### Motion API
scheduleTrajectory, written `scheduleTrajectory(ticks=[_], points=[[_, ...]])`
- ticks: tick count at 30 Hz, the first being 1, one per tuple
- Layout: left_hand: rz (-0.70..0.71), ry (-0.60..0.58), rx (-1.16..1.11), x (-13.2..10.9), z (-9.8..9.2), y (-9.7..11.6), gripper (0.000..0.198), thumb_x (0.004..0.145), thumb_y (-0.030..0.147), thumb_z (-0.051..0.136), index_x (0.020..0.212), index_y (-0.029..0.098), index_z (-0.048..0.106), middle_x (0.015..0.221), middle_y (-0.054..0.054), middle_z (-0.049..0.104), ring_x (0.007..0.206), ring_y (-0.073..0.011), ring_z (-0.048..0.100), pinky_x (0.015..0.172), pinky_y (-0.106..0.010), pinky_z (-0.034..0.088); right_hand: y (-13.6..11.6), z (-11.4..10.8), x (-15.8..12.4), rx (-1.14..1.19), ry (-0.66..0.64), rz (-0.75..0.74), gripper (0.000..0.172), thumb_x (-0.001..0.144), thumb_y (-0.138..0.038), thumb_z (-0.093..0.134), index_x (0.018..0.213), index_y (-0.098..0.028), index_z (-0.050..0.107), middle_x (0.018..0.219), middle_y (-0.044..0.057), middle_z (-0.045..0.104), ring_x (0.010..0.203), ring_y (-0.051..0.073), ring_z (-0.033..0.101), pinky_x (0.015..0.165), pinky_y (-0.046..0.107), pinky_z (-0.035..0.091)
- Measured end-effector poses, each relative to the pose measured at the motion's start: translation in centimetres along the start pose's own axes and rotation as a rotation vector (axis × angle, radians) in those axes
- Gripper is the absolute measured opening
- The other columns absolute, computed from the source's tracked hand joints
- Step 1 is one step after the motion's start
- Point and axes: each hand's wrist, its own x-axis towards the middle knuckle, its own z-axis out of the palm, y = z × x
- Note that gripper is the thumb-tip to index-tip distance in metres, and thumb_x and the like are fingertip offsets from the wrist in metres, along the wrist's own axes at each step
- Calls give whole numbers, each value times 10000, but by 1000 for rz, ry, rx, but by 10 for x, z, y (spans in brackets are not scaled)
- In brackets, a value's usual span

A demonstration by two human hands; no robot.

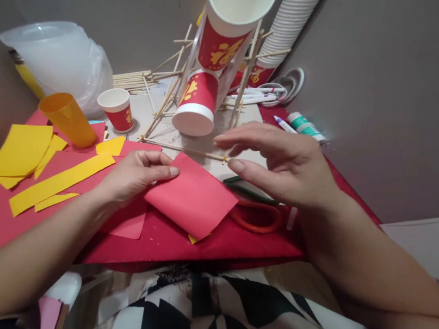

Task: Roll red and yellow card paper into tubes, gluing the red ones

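Observation:
My left hand [136, 172] pinches the top edge of a folded red paper piece [191, 196] lying on the red sheet [164, 238]. My right hand [281, 163] hovers just right of it with fingers spread, holding nothing, its fingertips close to a thin wooden stick [184, 150] at the base of a stick frame [175, 91]. That frame carries two red-and-white paper cups [225, 37], tilted, one stacked above the other. Orange-handled scissors [255, 214] lie under my right hand.
Yellow paper strips [57, 183] and sheets [20, 153] lie at the left, by an orange plastic cup [66, 118] and a small paper cup [117, 109]. A tall stack of paper cups [298, 4] leans at the back right. Glue tubes [304, 125] and a plastic bag [64, 61] sit nearby.

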Motion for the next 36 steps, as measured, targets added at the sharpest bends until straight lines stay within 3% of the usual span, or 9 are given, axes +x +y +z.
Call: scheduleTrajectory(ticks=[3,6,10,14,17,20,25,31,36], points=[[50,19,37,-4,4,1,279,638,323,921,717,149,717,723,10,720,650,-84,620,626,-184,477,0,10,-2,45,-72,203,359,894,-291,694,1245,-217,685,826,23,722,670,139,652,614,270,550],[83,43,97,-10,11,1,337,632,387,918,726,147,701,706,16,695,641,-92,598,612,-199,460,0,21,-4,88,-151,277,467,868,-281,723,1319,-196,637,732,-21,664,602,111,599,583,241,511],[155,49,160,-12,15,0,373,682,442,881,875,164,723,791,-7,717,720,-138,638,645,-239,492,1,26,-5,87,-128,256,425,887,-215,674,1310,-184,651,725,-26,660,594,101,581,596,234,505],[500,305,343,-15,13,4,416,788,412,807,1123,192,699,1099,-58,742,927,-173,659,765,-270,510,1,21,-3,39,-37,249,368,889,-229,676,1256,-200,688,864,18,737,625,111,609,620,250,539],[630,417,517,-22,13,9,363,830,385,769,1121,183,691,1058,-56,752,894,-171,656,722,-273,474,0,18,-3,21,-21,216,370,894,-230,673,1263,-209,685,935,28,757,642,115,630,646,257,563],[610,357,586,-27,16,11,360,813,346,777,1122,191,674,1027,-51,761,917,-187,685,711,-279,466,0,19,-3,11,-51,174,406,898,-223,674,1304,-226,664,929,16,758,638,111,635,655,250,565],[526,224,616,-24,16,5,347,808,306,762,1106,196,622,1065,-52,738,985,-196,691,828,-308,490,0,21,-4,11,-63,122,435,892,-213,682,1325,-244,652,913,8,752,652,115,653,644,240,559],[625,285,609,-27,19,5,354,761,284,790,1043,208,588,1004,-32,683,939,-180,661,866,-315,517,2,20,-5,24,-72,133,433,905,-230,670,1338,-247,647,926,15,763,649,117,664,687,256,580],[439,120,448,-31,23,5,333,809,253,739,1082,233,549,784,34,648,682,-130,640,638,-247,535,4,22,-7,41,-70,88,433,916,-215,658,1345,-272,644,1223,59,739,844,139,727,770,267,596]])
